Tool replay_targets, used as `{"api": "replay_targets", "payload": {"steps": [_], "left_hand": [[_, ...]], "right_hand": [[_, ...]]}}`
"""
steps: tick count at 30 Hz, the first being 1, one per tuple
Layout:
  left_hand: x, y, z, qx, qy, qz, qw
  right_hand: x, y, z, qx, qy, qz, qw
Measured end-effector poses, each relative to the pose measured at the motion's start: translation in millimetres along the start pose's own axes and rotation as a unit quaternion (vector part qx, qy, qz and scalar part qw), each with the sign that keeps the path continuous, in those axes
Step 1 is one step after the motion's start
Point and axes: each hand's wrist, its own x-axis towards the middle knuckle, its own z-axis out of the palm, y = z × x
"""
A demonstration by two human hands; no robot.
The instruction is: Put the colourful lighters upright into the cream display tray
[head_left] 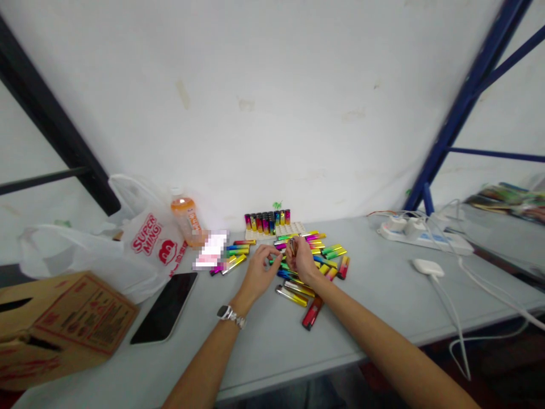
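Note:
Many shiny coloured lighters (293,295) lie loosely on the grey table around my hands. Behind them, several lighters (266,222) stand upright in rows on a pale holder (289,229) against the wall. My right hand (303,261) is closed around a small cluster of items that look like lighters, held over the loose pile. Just left of it is my left hand (261,270), palm down, its fingers bent and apart, with nothing visible in them. A watch (231,316) is on my left wrist.
At left are a cardboard box (72,324), a white plastic bag (145,244), a dark-screened tablet (165,308) and an orange drink bottle (185,218). A power strip (426,236) and a white charger (428,267) with cables lie at right.

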Motion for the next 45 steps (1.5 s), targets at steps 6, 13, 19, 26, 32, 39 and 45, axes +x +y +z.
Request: {"api": "replay_targets", "payload": {"steps": [6, 13, 19, 26, 32, 39, 45], "left_hand": [[-1, -7, -1.3, 0.127, -0.052, 0.016, 0.99], [26, -5, -8.3, 0.32, -0.221, -0.006, 0.921], [45, -15, -4.6, 0.294, -0.227, 0.009, 0.928], [34, -47, -5.9, 0.128, -0.163, 0.025, 0.978], [30, -45, -12.0, 0.05, -0.173, -0.01, 0.984], [33, -24, -10.3, 0.031, -0.067, -0.003, 0.997], [31, -18, -3.0, -0.049, -0.01, -0.046, 0.998]], "right_hand": [[2, -8, -11, 0.04, -0.033, -0.038, 0.998], [32, -21, -63, -0.129, -0.043, -0.099, 0.986], [73, -30, -91, -0.294, -0.015, -0.184, 0.938], [111, -36, -93, -0.368, 0.032, -0.22, 0.903], [133, -21, -94, -0.399, 0.041, -0.24, 0.884], [146, -17, -93, -0.411, 0.037, -0.246, 0.877], [153, -17, -85, -0.389, 0.052, -0.214, 0.895]]}}
